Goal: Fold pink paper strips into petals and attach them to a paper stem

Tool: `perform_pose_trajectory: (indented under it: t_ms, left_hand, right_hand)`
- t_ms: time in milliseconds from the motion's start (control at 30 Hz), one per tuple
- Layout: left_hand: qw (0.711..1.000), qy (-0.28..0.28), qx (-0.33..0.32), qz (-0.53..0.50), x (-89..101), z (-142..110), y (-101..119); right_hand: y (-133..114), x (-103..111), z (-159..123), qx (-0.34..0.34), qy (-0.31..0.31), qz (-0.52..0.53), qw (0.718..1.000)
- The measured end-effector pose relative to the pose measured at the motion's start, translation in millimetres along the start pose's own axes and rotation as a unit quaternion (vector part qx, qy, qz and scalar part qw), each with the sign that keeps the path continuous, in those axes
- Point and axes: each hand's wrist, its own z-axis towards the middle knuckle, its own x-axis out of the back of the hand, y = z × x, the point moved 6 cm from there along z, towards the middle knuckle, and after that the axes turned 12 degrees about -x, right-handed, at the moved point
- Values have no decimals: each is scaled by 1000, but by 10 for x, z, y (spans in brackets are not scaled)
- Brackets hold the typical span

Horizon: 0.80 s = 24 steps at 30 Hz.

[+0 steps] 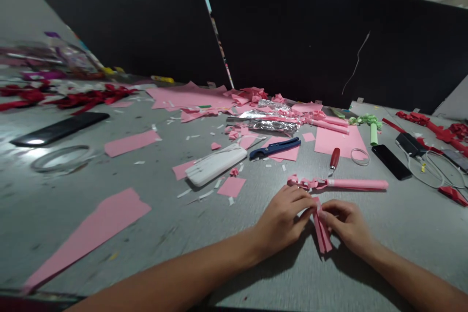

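A folded strip of pink paper (322,234) slants between my two hands, its lower end hanging toward the table's front. My left hand (287,214) pinches its upper end from the left. From the right, the fingers of my right hand (345,224) are closed on the same strip near its top. Just beyond lies a rolled pink paper tube (360,184), with a curled pink paper piece (307,183) joined at its left end. A small tool with a red handle (334,158) rests behind the tube.
Left of my hands lie a white oblong device (215,163), a blue cutting tool (276,147) and a large pink paper piece (91,231). A black phone (391,162) and a cable (435,175) lie right. Crumpled foil (276,126) sits behind; a black panel (292,34) bounds the table.
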Motion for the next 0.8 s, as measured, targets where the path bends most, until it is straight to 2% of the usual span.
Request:
perform_pose_trajectory:
  t_ms: [333,467,800]
  left_hand:
    - [1000,-3,-6,24,49,58,71]
    - [1000,-7,-9,18,55,70,90]
    - [1000,-16,7,-22,18,55,61]
  right_hand:
    - [-158,-17,-82,78,52,-111,989]
    - [-194,-38,-104,106,47,-135,984]
    - [-186,-51,-114,111,29,-138,984]
